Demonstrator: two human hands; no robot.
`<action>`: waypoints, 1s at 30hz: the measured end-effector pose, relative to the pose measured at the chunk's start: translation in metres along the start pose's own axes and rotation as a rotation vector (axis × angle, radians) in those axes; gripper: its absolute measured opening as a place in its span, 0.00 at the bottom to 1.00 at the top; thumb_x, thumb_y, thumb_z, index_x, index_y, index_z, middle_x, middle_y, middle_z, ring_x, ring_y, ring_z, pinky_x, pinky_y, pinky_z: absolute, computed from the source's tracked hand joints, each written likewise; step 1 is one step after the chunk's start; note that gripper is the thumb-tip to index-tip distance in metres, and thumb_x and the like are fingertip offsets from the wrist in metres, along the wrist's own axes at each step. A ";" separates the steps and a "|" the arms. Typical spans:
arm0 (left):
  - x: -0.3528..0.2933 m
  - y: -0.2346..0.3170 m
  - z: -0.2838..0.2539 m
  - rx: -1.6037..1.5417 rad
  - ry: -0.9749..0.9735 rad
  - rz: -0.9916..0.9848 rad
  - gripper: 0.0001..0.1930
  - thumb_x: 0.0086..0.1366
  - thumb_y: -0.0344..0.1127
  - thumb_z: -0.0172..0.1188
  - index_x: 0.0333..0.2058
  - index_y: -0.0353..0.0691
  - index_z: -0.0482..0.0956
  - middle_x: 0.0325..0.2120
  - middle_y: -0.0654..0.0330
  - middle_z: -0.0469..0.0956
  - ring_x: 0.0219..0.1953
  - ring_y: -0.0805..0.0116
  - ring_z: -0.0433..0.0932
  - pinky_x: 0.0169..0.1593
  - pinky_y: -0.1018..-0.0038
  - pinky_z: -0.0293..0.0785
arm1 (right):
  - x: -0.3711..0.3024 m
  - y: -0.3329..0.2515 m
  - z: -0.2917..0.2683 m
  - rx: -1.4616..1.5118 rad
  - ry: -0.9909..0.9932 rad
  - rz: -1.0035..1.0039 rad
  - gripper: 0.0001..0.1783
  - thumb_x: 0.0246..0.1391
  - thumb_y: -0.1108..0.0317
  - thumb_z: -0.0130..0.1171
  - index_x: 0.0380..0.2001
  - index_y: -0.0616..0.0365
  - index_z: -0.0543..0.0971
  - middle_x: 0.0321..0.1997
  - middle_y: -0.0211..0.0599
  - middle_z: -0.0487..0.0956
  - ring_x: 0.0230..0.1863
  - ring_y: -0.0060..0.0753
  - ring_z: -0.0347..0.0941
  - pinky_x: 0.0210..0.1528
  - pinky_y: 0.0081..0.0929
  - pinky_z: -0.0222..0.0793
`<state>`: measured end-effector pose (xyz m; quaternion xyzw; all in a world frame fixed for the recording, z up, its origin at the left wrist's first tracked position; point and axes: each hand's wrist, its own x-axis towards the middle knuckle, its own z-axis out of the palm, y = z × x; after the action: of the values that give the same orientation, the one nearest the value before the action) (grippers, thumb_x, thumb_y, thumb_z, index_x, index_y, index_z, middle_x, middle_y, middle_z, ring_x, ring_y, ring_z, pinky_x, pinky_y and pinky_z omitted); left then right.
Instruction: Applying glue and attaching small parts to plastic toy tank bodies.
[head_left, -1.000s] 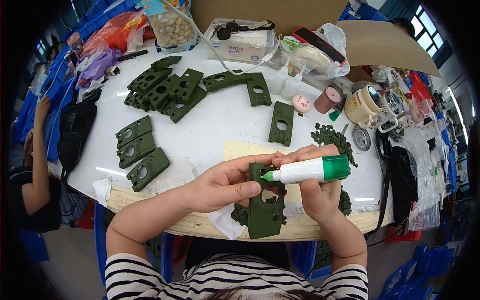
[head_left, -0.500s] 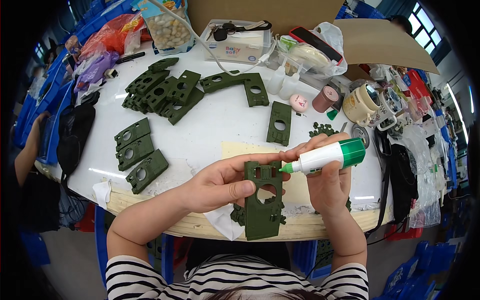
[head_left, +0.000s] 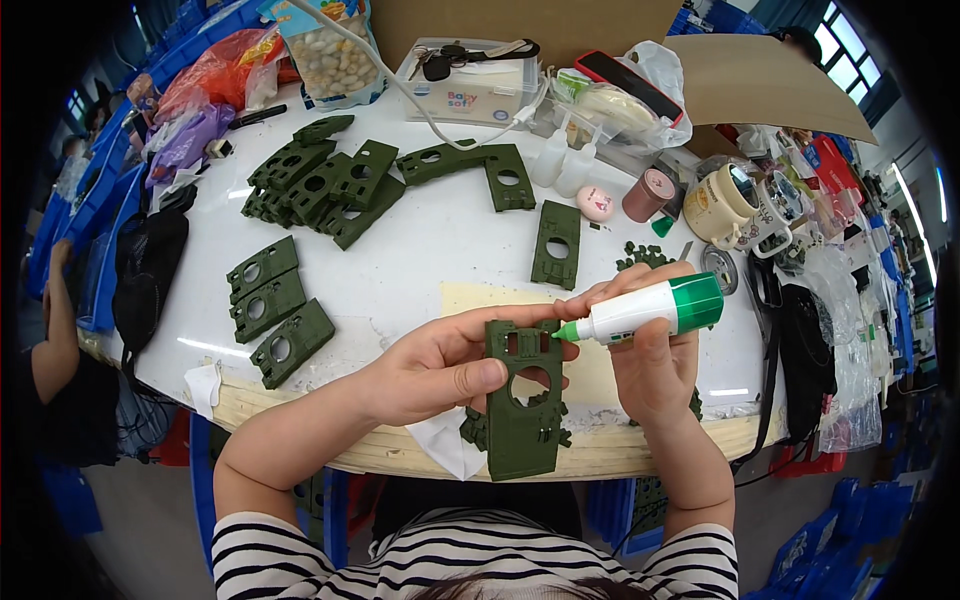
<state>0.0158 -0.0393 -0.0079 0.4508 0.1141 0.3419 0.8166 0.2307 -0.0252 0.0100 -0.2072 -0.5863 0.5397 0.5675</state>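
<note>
My left hand [head_left: 440,365] is closed on a dark green plastic toy tank hull panel [head_left: 522,440], thumb on its face, over the table's near edge. The panel has a large round hole and small square openings at its far end. In my right hand [head_left: 650,370] lies a white glue bottle [head_left: 645,310] with a green base, tilted so that its green nozzle tip points left at the panel's upper right corner. The tip is at or very near the panel; contact cannot be made out. Small green parts [head_left: 475,430] show behind the panel.
Similar green panels lie in a pile [head_left: 320,180], in a left group [head_left: 265,300] and singly [head_left: 556,245] ahead. Small green pieces [head_left: 645,255], a mug [head_left: 722,205], squeeze bottles [head_left: 565,160] and a clear box [head_left: 470,85] stand farther off. Another person's arm [head_left: 60,320] is at far left.
The glue bottle has shifted slightly left, its tip now closer to the panel's upper right corner. My left hand and the panel have barely moved. The other person's arm at far left has moved.
</note>
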 end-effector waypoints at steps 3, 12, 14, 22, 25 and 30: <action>0.000 0.000 0.000 -0.003 0.001 -0.002 0.30 0.67 0.40 0.49 0.63 0.34 0.50 0.64 0.50 0.51 0.63 0.53 0.57 0.61 0.55 0.60 | 0.000 0.001 0.000 0.031 0.001 -0.025 0.18 0.59 0.59 0.53 0.42 0.60 0.62 0.38 0.43 0.75 0.43 0.37 0.75 0.48 0.34 0.70; 0.000 -0.002 -0.002 0.037 -0.005 0.018 0.30 0.68 0.40 0.47 0.64 0.36 0.48 0.59 0.50 0.60 0.59 0.60 0.63 0.53 0.67 0.70 | -0.001 -0.002 -0.002 -0.073 -0.009 0.046 0.21 0.57 0.51 0.53 0.42 0.54 0.62 0.38 0.37 0.71 0.44 0.41 0.74 0.50 0.42 0.72; 0.000 -0.003 -0.004 0.054 -0.013 0.027 0.30 0.68 0.40 0.47 0.64 0.37 0.48 0.56 0.49 0.64 0.57 0.63 0.67 0.49 0.73 0.74 | -0.001 -0.002 -0.003 -0.072 -0.007 0.044 0.21 0.57 0.51 0.53 0.42 0.54 0.62 0.38 0.37 0.71 0.44 0.41 0.74 0.50 0.43 0.72; 0.000 -0.002 -0.002 0.023 -0.014 0.027 0.30 0.68 0.41 0.47 0.64 0.37 0.48 0.57 0.49 0.63 0.57 0.62 0.67 0.50 0.71 0.73 | 0.001 0.002 -0.001 0.103 -0.007 -0.028 0.18 0.59 0.59 0.52 0.42 0.60 0.62 0.38 0.44 0.74 0.43 0.38 0.75 0.49 0.37 0.69; 0.001 -0.001 -0.002 0.034 -0.018 0.026 0.31 0.68 0.42 0.47 0.64 0.37 0.48 0.57 0.49 0.63 0.57 0.62 0.67 0.51 0.70 0.73 | 0.001 0.003 0.000 0.094 -0.019 -0.035 0.18 0.59 0.58 0.52 0.42 0.60 0.62 0.38 0.45 0.74 0.43 0.38 0.75 0.49 0.37 0.70; 0.001 0.000 -0.002 0.027 -0.020 0.014 0.31 0.68 0.43 0.47 0.64 0.38 0.48 0.57 0.50 0.63 0.57 0.62 0.67 0.50 0.70 0.74 | 0.000 0.002 -0.002 0.065 -0.029 -0.022 0.18 0.59 0.59 0.53 0.42 0.60 0.62 0.38 0.45 0.73 0.43 0.38 0.75 0.47 0.36 0.71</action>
<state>0.0153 -0.0375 -0.0087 0.4662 0.1073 0.3416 0.8090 0.2318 -0.0237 0.0077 -0.1745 -0.5787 0.5553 0.5713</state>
